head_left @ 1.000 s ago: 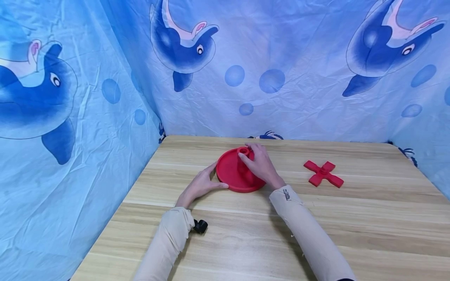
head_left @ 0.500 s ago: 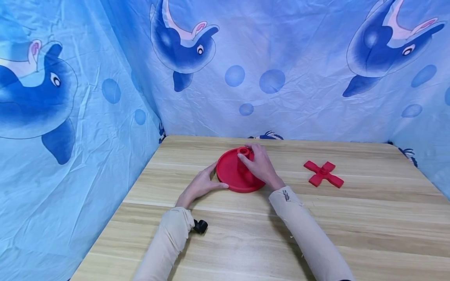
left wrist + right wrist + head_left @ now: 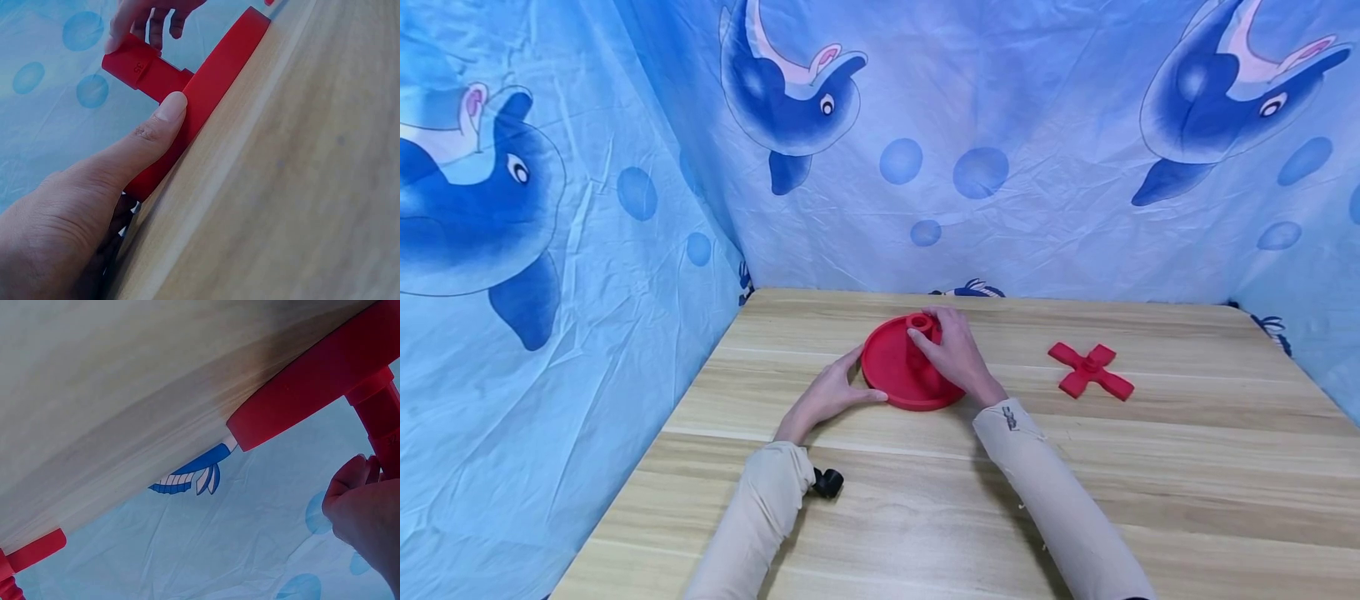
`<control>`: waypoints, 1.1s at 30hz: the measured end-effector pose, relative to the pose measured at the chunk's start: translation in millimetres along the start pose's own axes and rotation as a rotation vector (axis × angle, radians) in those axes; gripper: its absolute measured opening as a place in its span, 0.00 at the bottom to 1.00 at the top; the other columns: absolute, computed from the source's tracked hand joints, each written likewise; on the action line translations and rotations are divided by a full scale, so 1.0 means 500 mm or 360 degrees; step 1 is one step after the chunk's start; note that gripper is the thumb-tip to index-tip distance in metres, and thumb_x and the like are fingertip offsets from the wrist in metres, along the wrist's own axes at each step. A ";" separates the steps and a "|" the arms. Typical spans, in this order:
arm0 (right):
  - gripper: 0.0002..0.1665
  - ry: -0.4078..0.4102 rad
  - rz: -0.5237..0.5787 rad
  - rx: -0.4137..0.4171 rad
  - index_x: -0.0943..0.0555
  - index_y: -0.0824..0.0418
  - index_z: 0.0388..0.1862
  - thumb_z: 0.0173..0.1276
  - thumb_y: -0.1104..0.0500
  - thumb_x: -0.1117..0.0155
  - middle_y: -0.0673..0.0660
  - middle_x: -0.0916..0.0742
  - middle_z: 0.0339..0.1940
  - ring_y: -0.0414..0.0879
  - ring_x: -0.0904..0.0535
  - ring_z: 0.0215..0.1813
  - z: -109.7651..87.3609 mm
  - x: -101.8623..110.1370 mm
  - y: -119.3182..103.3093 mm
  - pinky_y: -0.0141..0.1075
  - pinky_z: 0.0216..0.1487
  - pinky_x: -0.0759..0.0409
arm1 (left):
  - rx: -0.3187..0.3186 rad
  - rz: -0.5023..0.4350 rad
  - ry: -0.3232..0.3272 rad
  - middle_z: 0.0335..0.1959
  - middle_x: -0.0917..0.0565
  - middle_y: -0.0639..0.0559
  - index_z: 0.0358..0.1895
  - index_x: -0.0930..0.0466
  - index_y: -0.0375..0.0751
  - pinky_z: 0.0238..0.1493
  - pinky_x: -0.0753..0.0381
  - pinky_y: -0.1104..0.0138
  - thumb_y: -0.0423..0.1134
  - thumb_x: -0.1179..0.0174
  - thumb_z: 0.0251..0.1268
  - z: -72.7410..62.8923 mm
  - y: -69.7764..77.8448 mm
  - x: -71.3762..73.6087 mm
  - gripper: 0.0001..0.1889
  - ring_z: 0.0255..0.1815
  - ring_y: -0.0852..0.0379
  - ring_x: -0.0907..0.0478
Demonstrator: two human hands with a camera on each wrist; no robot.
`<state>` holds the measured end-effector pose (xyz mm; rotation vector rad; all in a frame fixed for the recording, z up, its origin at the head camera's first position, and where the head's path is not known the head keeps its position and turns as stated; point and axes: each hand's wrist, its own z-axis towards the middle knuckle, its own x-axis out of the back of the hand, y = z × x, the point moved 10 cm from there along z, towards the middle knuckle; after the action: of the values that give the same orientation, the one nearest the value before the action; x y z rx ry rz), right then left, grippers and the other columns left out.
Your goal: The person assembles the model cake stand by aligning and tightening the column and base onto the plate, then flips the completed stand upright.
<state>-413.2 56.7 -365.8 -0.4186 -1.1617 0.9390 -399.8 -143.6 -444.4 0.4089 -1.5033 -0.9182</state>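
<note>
A round red plate (image 3: 887, 367) with a raised rim lies flat on the wooden table. From its middle rises a red stepped post (image 3: 150, 72), hollow at the top and marked with small digits. My left hand (image 3: 829, 393) grips the plate's left edge, thumb at the near rim and fingers round the far side. On the right, my right hand (image 3: 957, 354) pinches the upper part of the post between thumb and fingers. In the right wrist view the plate (image 3: 300, 403) shows from the side, the post's foot against it.
A red four-armed cross (image 3: 1090, 364) with a central knob lies on the table (image 3: 1187, 467) to the right. A black device (image 3: 828, 484) is at the left sleeve. Blue dolphin-printed cloth (image 3: 1037, 233) hangs along the back and sides.
</note>
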 end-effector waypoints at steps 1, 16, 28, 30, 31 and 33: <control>0.35 -0.0001 -0.0004 -0.0011 0.28 0.67 0.73 0.72 0.56 0.29 0.64 0.23 0.65 0.57 0.30 0.67 0.000 0.000 0.001 0.53 0.57 0.16 | 0.0000 0.0001 0.0001 0.79 0.35 0.52 0.84 0.44 0.52 0.75 0.37 0.45 0.67 0.24 0.50 0.000 0.000 0.000 0.59 0.79 0.48 0.41; 0.30 -0.0017 0.0021 0.0040 0.27 0.69 0.71 0.76 0.56 0.34 0.65 0.22 0.63 0.58 0.30 0.66 0.002 0.000 -0.007 0.52 0.60 0.19 | -0.0002 0.0003 0.0005 0.79 0.36 0.52 0.84 0.45 0.52 0.75 0.37 0.46 0.65 0.23 0.52 -0.001 0.001 0.000 0.58 0.79 0.49 0.42; 0.29 -0.0017 0.0029 0.0039 0.26 0.67 0.70 0.75 0.56 0.34 0.64 0.21 0.62 0.58 0.30 0.66 0.002 0.001 -0.003 0.53 0.59 0.18 | -0.0003 -0.0012 0.0010 0.79 0.36 0.52 0.84 0.45 0.51 0.75 0.37 0.46 0.66 0.23 0.50 0.000 -0.001 -0.001 0.59 0.79 0.49 0.41; 0.28 -0.0010 0.0035 0.0047 0.25 0.67 0.69 0.76 0.57 0.34 0.64 0.21 0.62 0.58 0.30 0.65 0.002 0.002 -0.003 0.52 0.59 0.19 | -0.0007 -0.0012 0.0011 0.79 0.36 0.51 0.84 0.45 0.50 0.75 0.37 0.46 0.66 0.23 0.51 -0.001 0.000 -0.001 0.59 0.79 0.49 0.41; 0.27 -0.0008 0.0035 0.0052 0.25 0.68 0.68 0.76 0.57 0.34 0.64 0.21 0.61 0.58 0.30 0.65 0.002 0.002 -0.004 0.52 0.60 0.19 | -0.0007 -0.0013 0.0011 0.79 0.36 0.51 0.84 0.45 0.50 0.75 0.37 0.46 0.66 0.23 0.50 -0.001 0.000 -0.001 0.60 0.79 0.49 0.41; 0.27 -0.0005 0.0037 0.0057 0.25 0.68 0.68 0.76 0.57 0.34 0.64 0.21 0.61 0.58 0.30 0.65 0.003 0.001 -0.003 0.52 0.60 0.20 | -0.0007 -0.0014 0.0013 0.79 0.36 0.51 0.84 0.44 0.50 0.75 0.37 0.47 0.66 0.23 0.50 -0.002 0.001 0.000 0.60 0.79 0.49 0.41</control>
<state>-413.7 56.1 -363.6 -0.4028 -1.1436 0.9796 -398.8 -143.4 -444.1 0.4163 -1.4926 -0.9257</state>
